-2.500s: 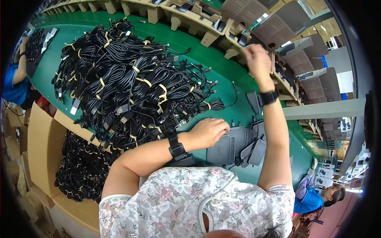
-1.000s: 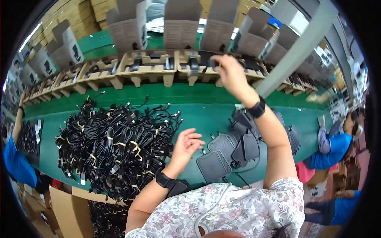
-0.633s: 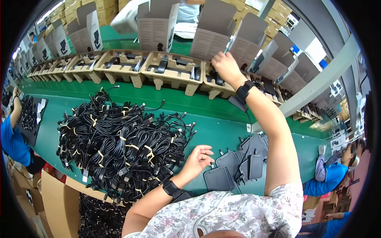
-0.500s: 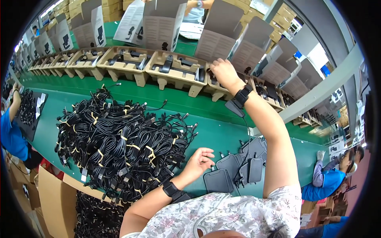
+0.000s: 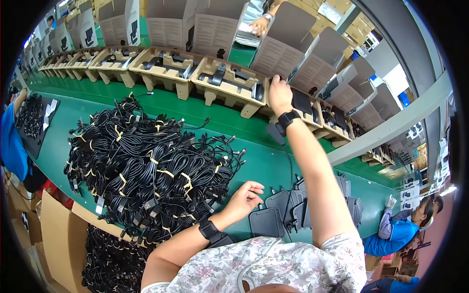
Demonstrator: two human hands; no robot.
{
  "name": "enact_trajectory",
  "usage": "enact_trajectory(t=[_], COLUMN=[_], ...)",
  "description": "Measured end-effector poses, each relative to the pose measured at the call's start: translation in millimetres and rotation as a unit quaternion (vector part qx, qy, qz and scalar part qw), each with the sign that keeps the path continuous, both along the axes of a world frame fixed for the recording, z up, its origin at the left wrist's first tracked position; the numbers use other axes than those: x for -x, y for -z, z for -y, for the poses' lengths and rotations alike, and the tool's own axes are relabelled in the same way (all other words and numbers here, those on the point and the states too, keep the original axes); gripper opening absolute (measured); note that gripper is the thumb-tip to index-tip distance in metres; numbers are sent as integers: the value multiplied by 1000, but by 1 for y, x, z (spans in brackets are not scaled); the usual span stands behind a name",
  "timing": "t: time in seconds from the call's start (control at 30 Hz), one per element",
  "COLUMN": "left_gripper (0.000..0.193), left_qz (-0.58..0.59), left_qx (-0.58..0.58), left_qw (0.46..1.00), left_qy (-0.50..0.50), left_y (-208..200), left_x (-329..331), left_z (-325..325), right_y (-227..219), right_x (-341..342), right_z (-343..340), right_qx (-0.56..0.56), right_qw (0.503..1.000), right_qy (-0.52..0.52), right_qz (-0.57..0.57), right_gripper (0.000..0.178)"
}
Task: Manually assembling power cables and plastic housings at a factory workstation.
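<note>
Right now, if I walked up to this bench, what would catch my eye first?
Probably the big heap of black coiled cables tied with yellow bands, spread over the green table at left. Behind it runs a row of brown pulp trays with open cartons; the right hand reaches to one, while the left hand hovers near dark flat pouches.

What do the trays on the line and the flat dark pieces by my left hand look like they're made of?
The trays look like moulded paper pulp: matte tan, rough, with thick rounded edges. The flat dark pieces seem to be matte grey-black plastic or rubbery sheet, smooth with rounded corners; which one is unclear. The left hand hovers open beside them.
</note>
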State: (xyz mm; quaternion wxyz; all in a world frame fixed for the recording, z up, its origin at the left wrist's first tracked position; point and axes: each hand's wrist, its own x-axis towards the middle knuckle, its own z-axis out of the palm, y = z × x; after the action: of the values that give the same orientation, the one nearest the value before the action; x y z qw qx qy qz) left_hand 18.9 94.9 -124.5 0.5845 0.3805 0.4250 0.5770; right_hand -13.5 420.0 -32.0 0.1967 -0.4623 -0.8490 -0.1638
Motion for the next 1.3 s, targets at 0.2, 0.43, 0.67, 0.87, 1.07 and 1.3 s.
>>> enact_trajectory(t=[0.2,0.43,0.67,0.87,1.07,1.3], left_gripper=[36,34,34,33,29,36], left_qz=[-9,-39,-39,-35,-55,-181], left_qx=[-17,13,38,32,30,-20], left_qw=[1000,999,999,999,998,983], left_qy=[-8,-6,-3,4,-13,-11], left_y=[5,3,-1,5,4,-11], left_x=[0,1,-1,1,4,-3], left_z=[1,1,3,1,-2,1], right_y=[-3,-2,-14,-3,8,-48], right_x=[-12,-24,-18,-27,-46,-129], right_z=[-5,-25,-59,-58,-24,84], right_qx=[91,110,219,192,-83,-159], right_qw=[995,990,967,975,984,960], right_qy=[-10,-89,-83,-108,-105,-222], right_qz=[40,-14,104,22,115,64], right_gripper=[22,18,21,22,19,20])
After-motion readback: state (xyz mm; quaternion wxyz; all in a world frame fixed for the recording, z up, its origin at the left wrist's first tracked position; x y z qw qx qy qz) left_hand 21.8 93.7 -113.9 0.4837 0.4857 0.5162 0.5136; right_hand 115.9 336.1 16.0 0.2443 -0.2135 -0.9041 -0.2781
